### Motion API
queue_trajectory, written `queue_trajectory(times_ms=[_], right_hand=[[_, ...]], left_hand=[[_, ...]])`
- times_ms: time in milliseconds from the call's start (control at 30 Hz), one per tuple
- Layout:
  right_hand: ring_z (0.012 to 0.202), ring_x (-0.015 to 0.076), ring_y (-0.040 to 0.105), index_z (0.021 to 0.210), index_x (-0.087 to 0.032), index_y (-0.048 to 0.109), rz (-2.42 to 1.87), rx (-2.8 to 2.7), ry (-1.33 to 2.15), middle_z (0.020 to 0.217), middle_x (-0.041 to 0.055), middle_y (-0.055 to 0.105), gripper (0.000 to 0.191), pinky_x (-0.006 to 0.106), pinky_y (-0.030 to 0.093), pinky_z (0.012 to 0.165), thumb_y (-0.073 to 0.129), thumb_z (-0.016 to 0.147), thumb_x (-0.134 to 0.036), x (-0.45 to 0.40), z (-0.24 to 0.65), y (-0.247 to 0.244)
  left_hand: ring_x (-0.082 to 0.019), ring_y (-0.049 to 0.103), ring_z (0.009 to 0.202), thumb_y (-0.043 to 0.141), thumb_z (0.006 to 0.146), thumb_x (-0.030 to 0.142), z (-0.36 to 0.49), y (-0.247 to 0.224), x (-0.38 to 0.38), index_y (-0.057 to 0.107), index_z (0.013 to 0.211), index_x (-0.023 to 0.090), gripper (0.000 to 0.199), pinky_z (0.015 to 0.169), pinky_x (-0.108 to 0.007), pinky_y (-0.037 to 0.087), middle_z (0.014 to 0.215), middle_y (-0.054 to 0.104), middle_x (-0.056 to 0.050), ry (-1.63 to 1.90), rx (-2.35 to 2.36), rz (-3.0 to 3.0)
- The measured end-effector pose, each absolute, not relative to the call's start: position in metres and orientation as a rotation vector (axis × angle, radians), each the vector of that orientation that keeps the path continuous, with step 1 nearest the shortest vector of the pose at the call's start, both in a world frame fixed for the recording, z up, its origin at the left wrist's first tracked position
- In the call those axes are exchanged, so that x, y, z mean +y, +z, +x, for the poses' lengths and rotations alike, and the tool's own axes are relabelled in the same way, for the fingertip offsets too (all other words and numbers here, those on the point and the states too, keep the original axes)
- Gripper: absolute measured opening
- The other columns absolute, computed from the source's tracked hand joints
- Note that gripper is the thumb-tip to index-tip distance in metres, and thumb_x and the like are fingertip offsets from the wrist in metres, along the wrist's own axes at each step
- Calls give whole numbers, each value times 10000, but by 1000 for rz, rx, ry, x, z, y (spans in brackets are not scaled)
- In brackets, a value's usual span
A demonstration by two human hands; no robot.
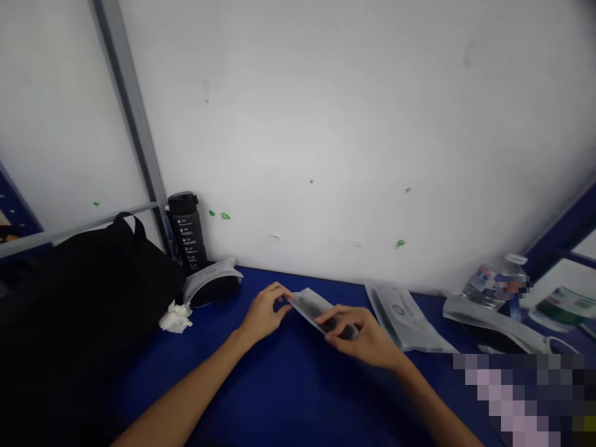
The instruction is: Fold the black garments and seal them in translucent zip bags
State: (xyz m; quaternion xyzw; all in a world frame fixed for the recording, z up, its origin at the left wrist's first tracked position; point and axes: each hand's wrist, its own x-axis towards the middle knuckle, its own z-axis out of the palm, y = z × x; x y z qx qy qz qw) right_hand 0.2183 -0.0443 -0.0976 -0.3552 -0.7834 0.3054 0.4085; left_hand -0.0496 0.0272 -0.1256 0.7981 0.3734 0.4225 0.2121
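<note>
Grey plastic packet (308, 307) is held over the blue table (288, 397), the left hand (263, 313) pinching one end with bunched fingertips (280, 293) while the right hand (358, 335) curls its fingers (338, 315) firmly across the other.

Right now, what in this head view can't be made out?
Head view:
The grey plastic pouch: its dark contents are covered by the right hand and blurred.
The black water bottle: its printed label is too small to read.
Clear plastic bottle: partly pixelated.
The black bag: cut off by the left edge.
Bottom right corner: hidden by a pixelated block.
</note>
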Motion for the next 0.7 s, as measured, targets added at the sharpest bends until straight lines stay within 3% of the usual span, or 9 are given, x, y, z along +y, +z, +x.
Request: queue_trajectory(times_ms=[167,267,367,467,567,700], right_hand=[[984,228,743,697,-243,789,-898,-1957,908,1141,59,795,215,393,588,894,845,829,-404,-39,240,-84],[1058,247,736,695,-252,789,-910,-1974,925,1188,53,785,247,430,580,966,846,823,-455,-37,245,-83],[1103,273,727,807,-247,803,-1049,-1892,702,1203,80,775,267,467,560,1017,794,872,-506,-32,247,-86],[1036,271,735,912,-233,793,-1133,-1763,423,1097,93,786,297,453,572,988,742,917,-526,-25,248,-93],[982,263,736,913,-234,785,-1105,-1759,274,1023,85,784,272,434,585,942,713,944,-494,-21,250,-99],[1023,265,715,880,-243,800,-1082,-1854,197,1094,92,770,268,438,582,928,693,959,-475,-22,250,-102]], left_hand=[[-216,661,1029,680,975,245,-59,-115,33,777,999,250,100,906,-337,517,1043,728,-46,1314,990,2249],[-212,660,996,657,997,240,-62,-111,33,759,967,244,107,980,-365,492,1006,738,-33,1325,991,2308],[-204,654,972,615,1014,226,-65,-110,35,713,924,228,133,947,-344,494,979,719,-27,1395,1060,2288],[-203,659,1013,597,1022,252,-67,-110,36,665,957,222,99,885,-310,511,1037,701,-39,1490,1081,2217],[-207,676,1093,591,1029,276,-66,-109,35,638,994,217,83,942,-315,519,1132,719,-52,1467,1006,2179],[-209,697,1102,648,1004,276,-63,-110,31,683,978,218,73,1011,-337,509,1164,754,-44,1288,900,2166]])
